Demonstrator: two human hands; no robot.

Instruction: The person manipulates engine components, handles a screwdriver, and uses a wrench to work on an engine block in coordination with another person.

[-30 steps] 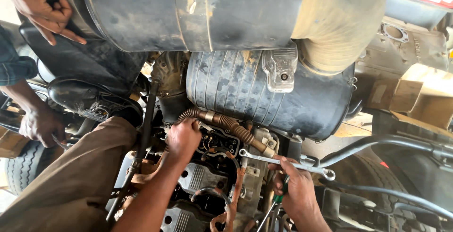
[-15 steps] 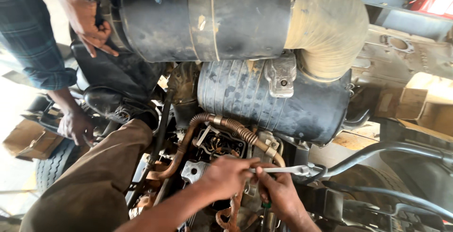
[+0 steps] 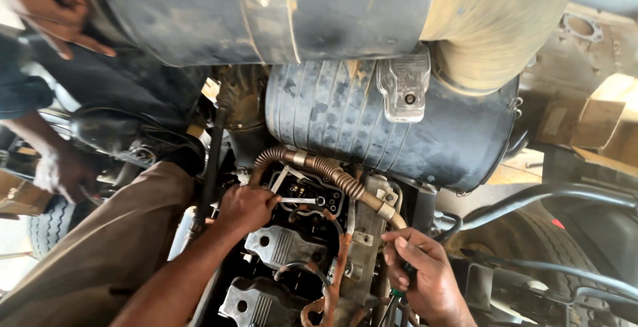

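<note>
Greasy metal everywhere, low in the frame. Your right hand (image 3: 425, 277), lower right, has its fingers curled around a green-handled tool (image 3: 399, 292), mostly hidden in your grip. Just left of centre, your left hand (image 3: 247, 207) is clenched on a slim wrench (image 3: 300, 201) whose far end sits on the engine top (image 3: 309, 197). Right behind it a corrugated copper-coloured pipe (image 3: 325, 167) arcs across, with the ribbed black canister (image 3: 372, 124) beyond. Far upper left, another person's hand (image 3: 56, 14) rests on the big dark drum (image 3: 266, 8).
</note>
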